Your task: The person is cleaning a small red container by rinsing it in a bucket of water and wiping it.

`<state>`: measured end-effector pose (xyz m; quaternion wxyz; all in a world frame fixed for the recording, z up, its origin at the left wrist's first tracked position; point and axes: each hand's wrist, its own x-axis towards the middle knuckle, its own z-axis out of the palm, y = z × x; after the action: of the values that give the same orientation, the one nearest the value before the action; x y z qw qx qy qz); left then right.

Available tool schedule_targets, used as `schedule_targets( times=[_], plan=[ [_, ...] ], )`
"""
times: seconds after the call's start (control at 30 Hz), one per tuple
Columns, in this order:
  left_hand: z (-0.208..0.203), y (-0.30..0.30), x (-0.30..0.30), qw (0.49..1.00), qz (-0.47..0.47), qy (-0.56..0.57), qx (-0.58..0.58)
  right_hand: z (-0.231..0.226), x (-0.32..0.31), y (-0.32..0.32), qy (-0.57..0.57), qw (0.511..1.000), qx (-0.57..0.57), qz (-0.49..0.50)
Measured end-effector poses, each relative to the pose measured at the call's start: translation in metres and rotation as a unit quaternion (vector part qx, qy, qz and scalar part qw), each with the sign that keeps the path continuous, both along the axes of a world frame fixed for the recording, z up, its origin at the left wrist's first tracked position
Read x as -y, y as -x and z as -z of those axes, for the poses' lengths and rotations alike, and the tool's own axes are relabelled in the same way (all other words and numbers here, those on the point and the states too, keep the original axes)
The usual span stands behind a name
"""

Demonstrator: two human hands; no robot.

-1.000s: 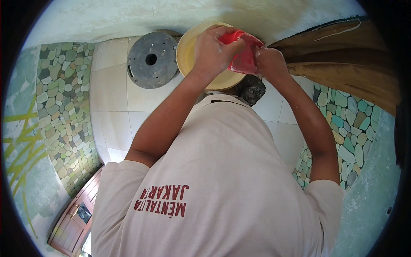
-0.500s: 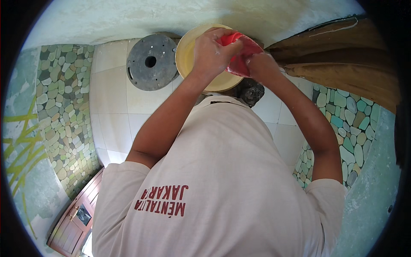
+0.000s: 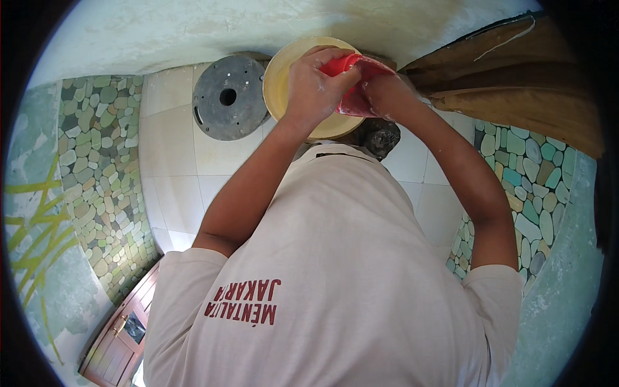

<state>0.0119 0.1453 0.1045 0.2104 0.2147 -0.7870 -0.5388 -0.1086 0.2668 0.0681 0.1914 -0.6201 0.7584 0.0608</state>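
A red plastic container (image 3: 353,103) with whitish smears along its edge is held tilted over a pale yellow basin (image 3: 276,93). My left hand (image 3: 314,85) is closed on its left rim, fingers at the far side and thumb toward me. My right hand (image 3: 385,97) reaches into the container's opening from the right. Its fingers are inside and hidden, so their grip cannot be seen. The container's contents are also out of sight. Whitish residue marks my left hand.
Left of the basin lies a round dark grey disc (image 3: 229,113) with a central hole. A dark lumpy object (image 3: 381,137) sits by the basin's near right side. Brown cloth (image 3: 509,84) hangs at the right. Behind the basin rises a pale wall (image 3: 213,32); tiled floor (image 3: 167,142) extends left.
My right hand has moved deeper into the red container, and the container has turned slightly. My left hand keeps its hold on the rim.
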Motion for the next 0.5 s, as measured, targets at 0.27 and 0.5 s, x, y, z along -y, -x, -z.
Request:
schedule_targets(
  times=[0.27,0.5],
  plan=[
    [0.021,-0.003,0.010,0.999,0.007,0.032,-0.014,0.018,-0.009,0.000,0.093,0.992,0.060,0.065],
    [0.096,-0.015,0.046,0.992,-0.113,0.004,0.051,-0.025,-0.050,0.005,0.259,0.900,0.262,0.233]
  ],
)
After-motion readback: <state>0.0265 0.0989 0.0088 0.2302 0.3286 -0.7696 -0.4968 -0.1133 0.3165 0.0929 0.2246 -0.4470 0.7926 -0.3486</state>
